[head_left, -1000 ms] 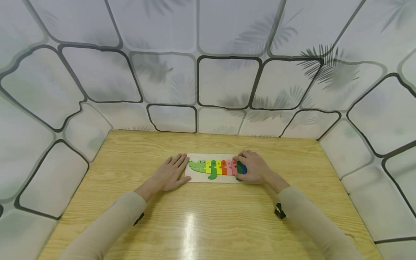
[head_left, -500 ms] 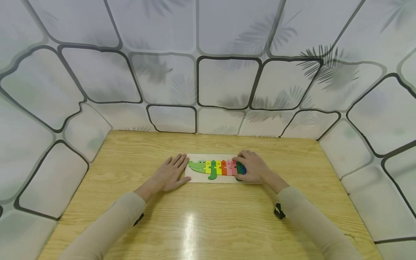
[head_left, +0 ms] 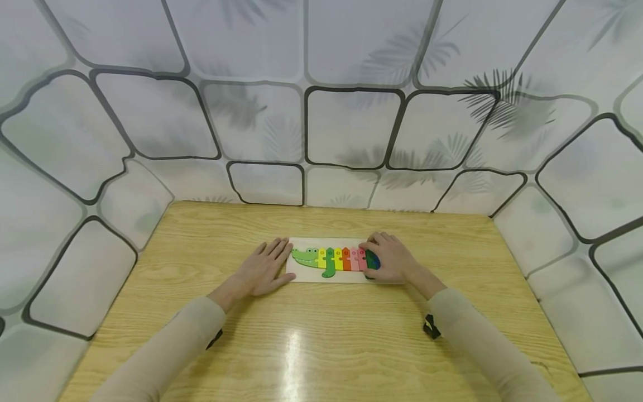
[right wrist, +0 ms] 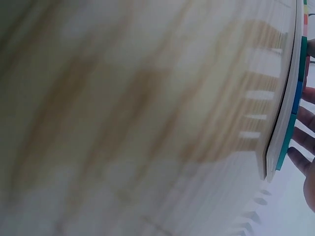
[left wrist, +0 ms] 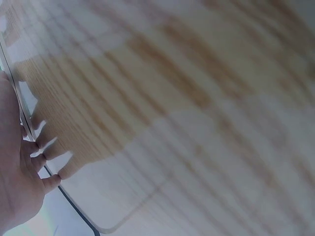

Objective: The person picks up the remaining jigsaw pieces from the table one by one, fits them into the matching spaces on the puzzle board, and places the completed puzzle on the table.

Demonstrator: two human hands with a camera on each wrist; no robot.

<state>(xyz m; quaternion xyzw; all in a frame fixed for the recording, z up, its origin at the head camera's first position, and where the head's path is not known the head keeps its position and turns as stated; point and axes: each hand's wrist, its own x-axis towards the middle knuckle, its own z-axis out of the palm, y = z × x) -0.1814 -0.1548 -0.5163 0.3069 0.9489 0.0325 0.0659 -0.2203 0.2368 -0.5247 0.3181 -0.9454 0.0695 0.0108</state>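
A white board [head_left: 306, 278] lies on the table with a crocodile puzzle on it: a green head piece [head_left: 306, 259], a green leg piece [head_left: 329, 270], and yellow, orange and pink body pieces. My left hand [head_left: 266, 269] rests flat, its straight fingertips and thumb touching the board's left end. At the right end my right hand [head_left: 393, 261] arches over the tail, bent finger and thumb holding a dark green puzzle piece [head_left: 370, 258]. Blue shows beside it; the palm hides the rest. The right wrist view shows fingertips against teal pieces [right wrist: 286, 142] and a blue piece [right wrist: 297, 97].
The light wood table [head_left: 321, 329] carries the board. Fabric-like walls [head_left: 271, 123] with a stone pattern close in the back and both sides. Black wrist-worn devices show beneath the left sleeve [head_left: 191, 324] and the right sleeve [head_left: 477, 329].
The right forearm has shifted very slightly left. Otherwise hands, board and visible pieces hold the same places.
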